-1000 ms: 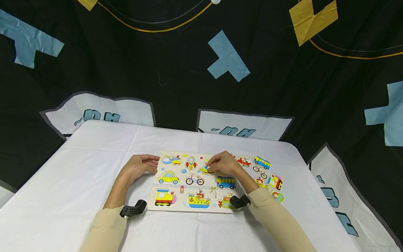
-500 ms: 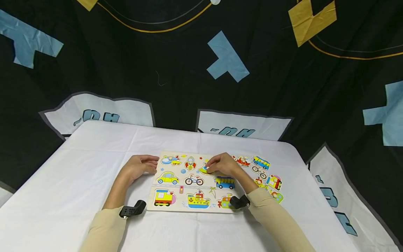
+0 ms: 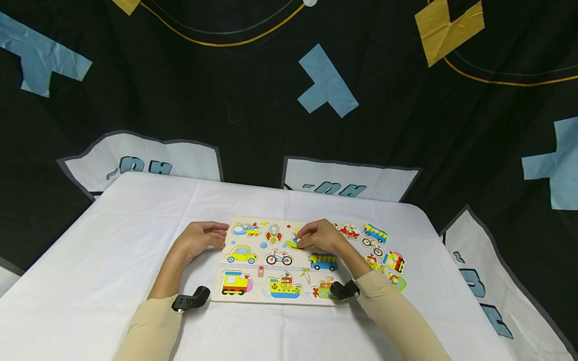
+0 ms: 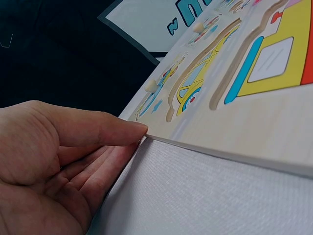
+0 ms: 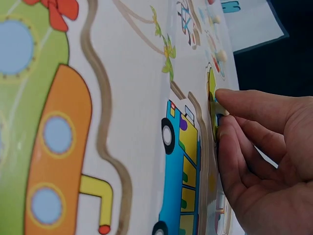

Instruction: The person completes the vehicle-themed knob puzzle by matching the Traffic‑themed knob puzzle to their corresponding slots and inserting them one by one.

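A wooden peg puzzle board (image 3: 261, 291) with printed vehicles lies on the white tablecloth. My right hand (image 3: 322, 234) pinches a yellow-green, saucer-shaped puzzle piece (image 3: 291, 244) at the board's upper right; in the right wrist view the thumb and fingertips close over the piece's (image 5: 212, 85) middle, hiding it. The plane piece (image 3: 246, 229) and rocket piece (image 3: 273, 234) sit in their places along the top row. My left hand (image 3: 198, 240) rests at the board's left edge with fingers extended, and in the left wrist view its thumb tip touches the edge.
Right of the board lie several loose pieces: a helicopter (image 3: 347, 230), a bus (image 3: 375, 232), a bicycle (image 3: 372, 246), a train (image 3: 394, 261) and a green piece (image 3: 397, 281). A black curtain (image 3: 253, 125) hangs behind the table.
Almost nothing differs. The right hand stays over the saucer-shaped piece with only a slight shift, and the left hand keeps its place at the board's edge.
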A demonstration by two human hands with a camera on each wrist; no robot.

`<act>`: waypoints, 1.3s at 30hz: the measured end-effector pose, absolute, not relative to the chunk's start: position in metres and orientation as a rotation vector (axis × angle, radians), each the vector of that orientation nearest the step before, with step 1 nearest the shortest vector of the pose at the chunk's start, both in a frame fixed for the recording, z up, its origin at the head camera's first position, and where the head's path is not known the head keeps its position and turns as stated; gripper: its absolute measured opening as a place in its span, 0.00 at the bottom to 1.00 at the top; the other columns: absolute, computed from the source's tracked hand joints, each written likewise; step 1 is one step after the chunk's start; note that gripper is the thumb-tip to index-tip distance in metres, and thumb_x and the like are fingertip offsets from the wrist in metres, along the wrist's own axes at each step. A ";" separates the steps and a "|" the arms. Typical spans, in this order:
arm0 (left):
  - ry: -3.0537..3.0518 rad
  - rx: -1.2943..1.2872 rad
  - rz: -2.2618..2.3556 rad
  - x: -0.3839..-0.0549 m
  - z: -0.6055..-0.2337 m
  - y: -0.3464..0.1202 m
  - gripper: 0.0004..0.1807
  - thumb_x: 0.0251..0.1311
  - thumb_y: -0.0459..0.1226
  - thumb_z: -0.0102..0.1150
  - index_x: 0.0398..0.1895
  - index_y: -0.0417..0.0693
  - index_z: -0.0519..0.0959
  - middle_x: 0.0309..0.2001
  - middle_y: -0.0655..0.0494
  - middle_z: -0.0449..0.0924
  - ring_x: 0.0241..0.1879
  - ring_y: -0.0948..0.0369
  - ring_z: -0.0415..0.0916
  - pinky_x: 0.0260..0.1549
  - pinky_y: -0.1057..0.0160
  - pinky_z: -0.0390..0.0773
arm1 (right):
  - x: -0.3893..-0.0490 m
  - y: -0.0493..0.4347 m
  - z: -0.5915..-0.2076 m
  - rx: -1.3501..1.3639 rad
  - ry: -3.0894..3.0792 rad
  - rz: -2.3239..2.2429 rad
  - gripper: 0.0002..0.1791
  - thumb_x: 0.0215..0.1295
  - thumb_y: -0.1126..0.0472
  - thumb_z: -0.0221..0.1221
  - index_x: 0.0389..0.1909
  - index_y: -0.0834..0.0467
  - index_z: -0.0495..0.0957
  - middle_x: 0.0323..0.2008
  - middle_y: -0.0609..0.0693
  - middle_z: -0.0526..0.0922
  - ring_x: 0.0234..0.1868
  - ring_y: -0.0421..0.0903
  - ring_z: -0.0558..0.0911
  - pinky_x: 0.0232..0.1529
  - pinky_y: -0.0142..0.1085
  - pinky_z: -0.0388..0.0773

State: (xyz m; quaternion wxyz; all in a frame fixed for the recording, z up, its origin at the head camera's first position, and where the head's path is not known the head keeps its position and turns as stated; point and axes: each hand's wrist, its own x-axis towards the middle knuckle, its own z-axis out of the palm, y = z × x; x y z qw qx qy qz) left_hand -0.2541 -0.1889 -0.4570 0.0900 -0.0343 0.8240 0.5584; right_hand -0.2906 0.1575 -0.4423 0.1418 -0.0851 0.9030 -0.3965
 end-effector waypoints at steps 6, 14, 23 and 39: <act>2.441 -0.100 1.673 -0.256 -0.458 -0.188 0.30 0.50 0.27 0.70 0.61 0.36 0.79 0.48 0.45 0.87 0.38 0.66 0.82 0.39 0.72 0.77 | -0.288 0.162 -0.438 -0.220 2.552 -1.231 0.12 0.54 0.54 0.75 0.38 0.52 0.89 0.32 0.43 0.89 0.37 0.43 0.81 0.43 0.36 0.74; 2.433 -0.100 1.688 -0.255 -0.457 -0.188 0.31 0.49 0.27 0.70 0.61 0.36 0.78 0.48 0.46 0.86 0.38 0.67 0.82 0.39 0.73 0.77 | -0.292 0.178 -0.422 -0.152 2.603 -1.264 0.12 0.56 0.54 0.73 0.42 0.51 0.89 0.35 0.46 0.89 0.36 0.46 0.83 0.41 0.38 0.77; 2.442 -0.095 1.666 -0.255 -0.457 -0.189 0.30 0.51 0.28 0.70 0.62 0.36 0.78 0.49 0.45 0.86 0.40 0.66 0.82 0.40 0.73 0.77 | -0.294 0.215 -0.414 -0.098 2.655 -1.333 0.16 0.59 0.55 0.70 0.47 0.56 0.87 0.41 0.51 0.89 0.41 0.47 0.82 0.50 0.45 0.78; 2.462 -0.118 1.640 -0.254 -0.458 -0.188 0.30 0.50 0.27 0.70 0.61 0.37 0.79 0.48 0.45 0.87 0.41 0.63 0.83 0.41 0.71 0.76 | -0.297 0.268 -0.425 0.108 2.793 -1.289 0.17 0.64 0.54 0.67 0.52 0.54 0.86 0.54 0.55 0.85 0.50 0.51 0.80 0.48 0.41 0.74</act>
